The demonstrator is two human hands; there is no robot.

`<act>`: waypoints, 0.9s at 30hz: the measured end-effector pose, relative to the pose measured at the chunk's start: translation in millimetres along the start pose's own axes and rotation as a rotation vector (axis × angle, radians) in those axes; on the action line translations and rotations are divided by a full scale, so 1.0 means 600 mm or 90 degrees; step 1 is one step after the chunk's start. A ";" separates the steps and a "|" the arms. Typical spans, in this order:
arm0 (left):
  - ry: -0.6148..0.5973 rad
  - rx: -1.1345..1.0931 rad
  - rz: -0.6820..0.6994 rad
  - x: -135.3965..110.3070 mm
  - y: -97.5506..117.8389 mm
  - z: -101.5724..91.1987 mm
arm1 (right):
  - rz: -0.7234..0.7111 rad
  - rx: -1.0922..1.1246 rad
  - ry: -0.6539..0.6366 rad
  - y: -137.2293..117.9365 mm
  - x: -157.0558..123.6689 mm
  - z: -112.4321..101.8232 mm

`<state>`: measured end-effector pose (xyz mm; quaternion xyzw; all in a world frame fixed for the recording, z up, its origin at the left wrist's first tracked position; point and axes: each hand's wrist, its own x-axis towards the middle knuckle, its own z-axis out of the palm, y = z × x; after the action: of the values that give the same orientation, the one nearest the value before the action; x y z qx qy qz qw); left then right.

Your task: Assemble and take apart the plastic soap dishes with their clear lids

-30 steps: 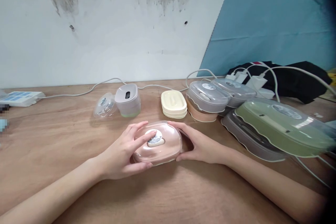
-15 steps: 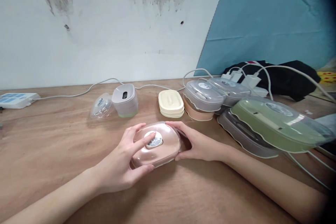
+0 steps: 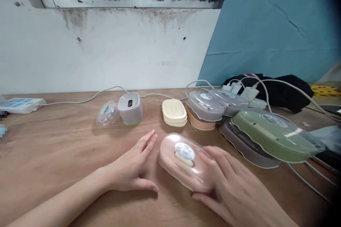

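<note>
My right hand (image 3: 229, 181) grips the right end of a pink oval box (image 3: 173, 163) with a clear cover, the thumb along its near edge and the fingers over the far side. On top of the box is a round white label (image 3: 184, 151). The box is tilted and turned at an angle; its underside is hidden, so I cannot tell whether it touches the table. My left hand (image 3: 128, 172) is to the left of the box, holding nothing, with thumb and fingers apart.
Beyond the hands stand a cream stack of oval pieces (image 3: 174, 112), a pale lilac container (image 3: 130, 108) and a clear lid (image 3: 107, 112). Grey boxes (image 3: 206, 104) and a green box (image 3: 277, 133) are piled at right. A white cable (image 3: 106, 89) leads to a power strip (image 3: 22, 105).
My left hand has let go of the pink box. My right hand has swung it to the right and towards me, turning it. The view has tilted up, showing more of the window.
</note>
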<state>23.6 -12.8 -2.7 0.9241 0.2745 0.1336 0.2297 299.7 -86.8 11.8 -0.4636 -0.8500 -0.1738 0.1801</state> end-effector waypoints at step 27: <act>-0.119 0.157 -0.035 0.007 0.022 -0.017 | -0.042 -0.096 -0.047 -0.011 0.017 0.022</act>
<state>29.4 -16.5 13.0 0.9458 0.2915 0.0059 0.1427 286.6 -76.6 4.1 -0.4540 -0.8552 -0.2258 0.1072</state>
